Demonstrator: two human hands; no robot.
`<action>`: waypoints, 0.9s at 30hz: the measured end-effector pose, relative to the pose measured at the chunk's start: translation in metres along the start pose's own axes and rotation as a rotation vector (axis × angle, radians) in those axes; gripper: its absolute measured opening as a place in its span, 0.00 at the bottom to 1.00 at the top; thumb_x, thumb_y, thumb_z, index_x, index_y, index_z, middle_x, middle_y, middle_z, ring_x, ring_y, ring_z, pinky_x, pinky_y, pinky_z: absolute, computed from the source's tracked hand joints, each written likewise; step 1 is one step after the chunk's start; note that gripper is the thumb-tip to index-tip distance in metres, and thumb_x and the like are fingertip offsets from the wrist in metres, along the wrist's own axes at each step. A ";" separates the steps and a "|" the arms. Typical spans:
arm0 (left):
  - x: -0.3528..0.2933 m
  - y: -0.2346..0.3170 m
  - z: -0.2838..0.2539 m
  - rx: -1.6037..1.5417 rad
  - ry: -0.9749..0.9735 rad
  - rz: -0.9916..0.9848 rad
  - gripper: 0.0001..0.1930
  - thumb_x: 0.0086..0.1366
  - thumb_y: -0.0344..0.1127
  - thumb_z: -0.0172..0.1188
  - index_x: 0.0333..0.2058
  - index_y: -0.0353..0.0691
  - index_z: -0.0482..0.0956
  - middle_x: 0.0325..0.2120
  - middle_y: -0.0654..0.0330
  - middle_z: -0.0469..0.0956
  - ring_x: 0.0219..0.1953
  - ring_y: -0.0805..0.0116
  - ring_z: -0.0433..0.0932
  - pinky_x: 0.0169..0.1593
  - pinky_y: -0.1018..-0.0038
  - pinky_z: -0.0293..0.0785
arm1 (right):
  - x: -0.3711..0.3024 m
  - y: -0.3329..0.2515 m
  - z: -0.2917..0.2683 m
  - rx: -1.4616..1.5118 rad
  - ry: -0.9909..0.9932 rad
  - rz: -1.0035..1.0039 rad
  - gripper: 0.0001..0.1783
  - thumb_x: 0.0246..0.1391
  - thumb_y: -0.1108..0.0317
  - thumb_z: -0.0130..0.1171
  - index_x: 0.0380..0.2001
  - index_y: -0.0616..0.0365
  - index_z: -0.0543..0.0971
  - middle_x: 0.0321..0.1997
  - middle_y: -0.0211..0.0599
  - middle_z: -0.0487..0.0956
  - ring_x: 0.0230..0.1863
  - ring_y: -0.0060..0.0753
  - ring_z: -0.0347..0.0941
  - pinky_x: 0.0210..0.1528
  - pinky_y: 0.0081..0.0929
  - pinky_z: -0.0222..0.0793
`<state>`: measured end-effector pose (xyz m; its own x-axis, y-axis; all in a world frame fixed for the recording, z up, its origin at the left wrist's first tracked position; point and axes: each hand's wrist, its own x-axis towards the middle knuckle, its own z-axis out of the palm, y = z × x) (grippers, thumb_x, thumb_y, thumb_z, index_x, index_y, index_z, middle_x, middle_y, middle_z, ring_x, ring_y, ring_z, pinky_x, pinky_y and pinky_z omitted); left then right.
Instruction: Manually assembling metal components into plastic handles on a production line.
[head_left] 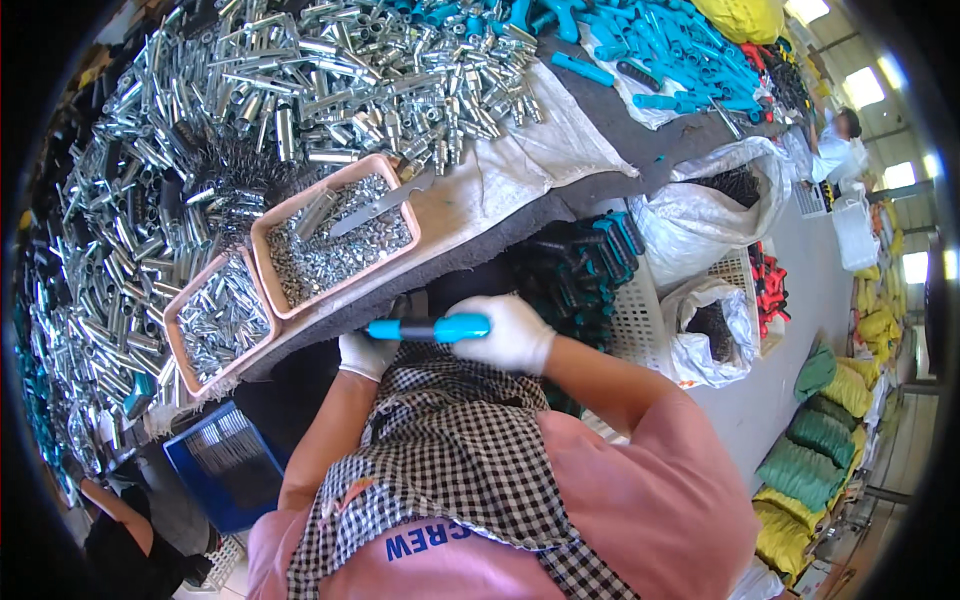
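A teal and black tool handle (415, 330) lies level in front of the checked apron. White-gloved, my right hand (508, 335) is closed round its right end. My left hand (366, 354), also gloved, is closed at the left end, its fingers partly hidden behind the handle. Beyond them on the bench stands a pink tray (262, 262) of small metal parts, with a flat metal strip (382, 205) lying across it. A second pink tray (183, 360) beside it holds longer silver pieces. Black and teal handles (590, 265) are heaped just right of my right hand.
Silver tubes (330, 65) cover the bench's far left, with teal handles (680, 55) at far right. White sacks (690, 225) and a perforated crate (637, 325) stand at right. A blue bin (195, 495) and another person's arm (120, 515) are at lower left.
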<state>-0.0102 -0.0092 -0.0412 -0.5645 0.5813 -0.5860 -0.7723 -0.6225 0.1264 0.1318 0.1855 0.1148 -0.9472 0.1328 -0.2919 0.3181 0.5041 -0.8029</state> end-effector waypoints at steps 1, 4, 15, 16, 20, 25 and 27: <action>-0.014 -0.009 0.020 -0.050 0.028 -0.104 0.26 0.68 0.54 0.48 0.51 0.36 0.73 0.46 0.50 0.77 0.50 0.51 0.73 0.58 0.51 0.70 | -0.011 0.015 -0.018 0.116 -0.004 0.060 0.22 0.44 0.67 0.69 0.45 0.57 0.81 0.38 0.37 0.84 0.36 0.30 0.81 0.44 0.30 0.76; -0.028 -0.019 0.009 0.228 -0.082 -0.510 0.32 0.69 0.62 0.43 0.56 0.39 0.69 0.54 0.44 0.72 0.56 0.47 0.70 0.62 0.41 0.57 | -0.049 0.024 -0.109 0.255 -0.111 0.156 0.25 0.44 0.72 0.67 0.50 0.59 0.79 0.37 0.31 0.82 0.37 0.23 0.77 0.42 0.24 0.74; -0.045 -0.016 0.060 2.061 -0.140 0.142 0.22 0.67 0.51 0.54 0.40 0.36 0.82 0.35 0.41 0.81 0.41 0.43 0.80 0.47 0.59 0.75 | -0.036 0.136 -0.226 -0.257 0.334 0.517 0.18 0.44 0.60 0.66 0.39 0.55 0.84 0.30 0.40 0.83 0.31 0.35 0.79 0.39 0.33 0.73; -0.053 -0.018 0.069 2.061 -0.173 0.057 0.21 0.66 0.52 0.54 0.41 0.38 0.82 0.36 0.41 0.81 0.42 0.43 0.80 0.47 0.58 0.75 | -0.014 0.180 -0.225 -0.138 0.326 0.553 0.19 0.45 0.57 0.66 0.40 0.54 0.83 0.32 0.43 0.83 0.33 0.37 0.80 0.40 0.33 0.74; -0.053 -0.023 0.061 2.029 -0.402 -0.027 0.21 0.65 0.50 0.55 0.44 0.38 0.81 0.40 0.44 0.81 0.44 0.47 0.80 0.51 0.62 0.74 | 0.052 0.329 -0.183 -0.745 0.252 0.785 0.32 0.53 0.42 0.55 0.60 0.39 0.73 0.55 0.46 0.78 0.54 0.53 0.75 0.61 0.41 0.66; -0.078 -0.010 0.095 2.054 -0.251 0.074 0.21 0.66 0.49 0.56 0.46 0.37 0.79 0.44 0.46 0.80 0.46 0.50 0.79 0.53 0.63 0.73 | 0.080 0.321 -0.136 -0.697 0.247 1.201 0.34 0.61 0.55 0.49 0.70 0.24 0.55 0.79 0.30 0.38 0.78 0.55 0.30 0.69 0.72 0.34; -0.092 0.002 0.107 1.995 -0.255 0.180 0.19 0.66 0.46 0.56 0.46 0.36 0.79 0.43 0.47 0.80 0.46 0.51 0.79 0.53 0.64 0.73 | 0.081 0.310 -0.141 -0.687 0.222 1.174 0.37 0.59 0.57 0.54 0.70 0.23 0.54 0.79 0.32 0.34 0.78 0.52 0.28 0.70 0.69 0.34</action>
<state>0.0090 -0.0077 0.0987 -0.5390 0.7486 -0.3860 0.2092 0.5629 0.7996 0.1483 0.4726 -0.0849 -0.1463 0.8687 -0.4733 0.9055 0.3102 0.2894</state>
